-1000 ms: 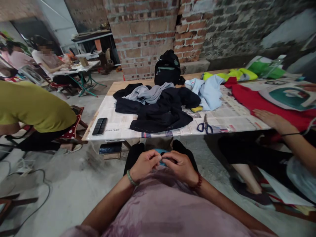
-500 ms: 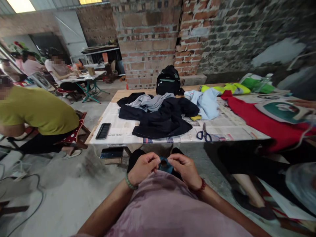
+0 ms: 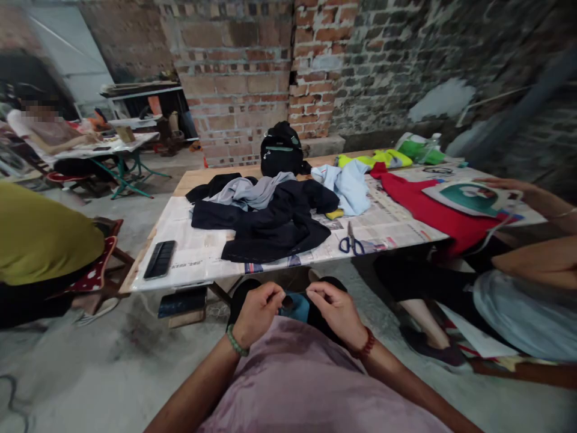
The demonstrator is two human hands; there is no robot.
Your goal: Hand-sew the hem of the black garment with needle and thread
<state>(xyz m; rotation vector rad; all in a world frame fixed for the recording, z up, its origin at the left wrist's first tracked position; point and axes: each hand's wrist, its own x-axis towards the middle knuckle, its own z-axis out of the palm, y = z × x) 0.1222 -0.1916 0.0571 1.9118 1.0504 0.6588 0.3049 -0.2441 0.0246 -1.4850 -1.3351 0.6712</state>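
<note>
My left hand, a green bead bracelet at its wrist, is held over my lap with thumb and forefinger pinched together. Facing it a short gap away, my right hand makes a similar pinch. Whatever the fingertips hold, if anything, is too small to see. Behind them a blue object with a dark round opening sits between my knees. On the table ahead lies a crumpled dark garment with a grey cloth on it. Scissors with dark blue handles rest near the table edge.
A black phone-like object lies at the left of the newspaper-covered table. A black backpack and light blue cloth stand farther back. At right, a co-worker's hand is on an iron over red cloth.
The view has turned right, so the table and its items sit farther left. My hands are slightly farther apart, still pinched. More of the co-worker with the iron shows.
</note>
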